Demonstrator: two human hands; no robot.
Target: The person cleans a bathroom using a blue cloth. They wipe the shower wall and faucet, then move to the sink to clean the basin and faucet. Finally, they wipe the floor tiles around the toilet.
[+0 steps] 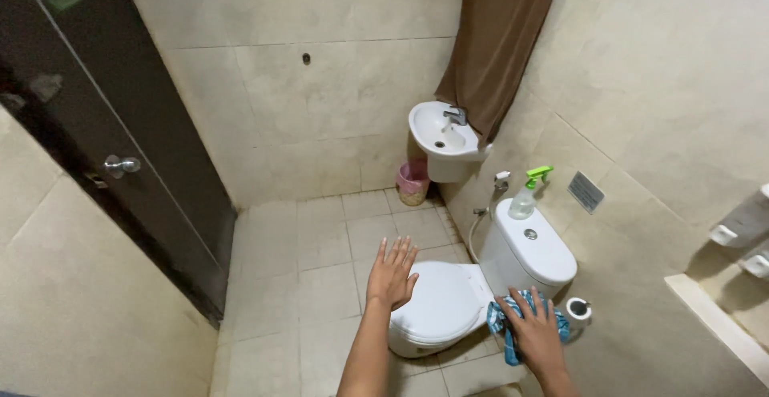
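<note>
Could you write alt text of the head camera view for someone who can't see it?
A right hand presses a blue cloth by a white toilet with its lid shut; the left hand hovers open above. A spray bottle stands on the tank.
</note>
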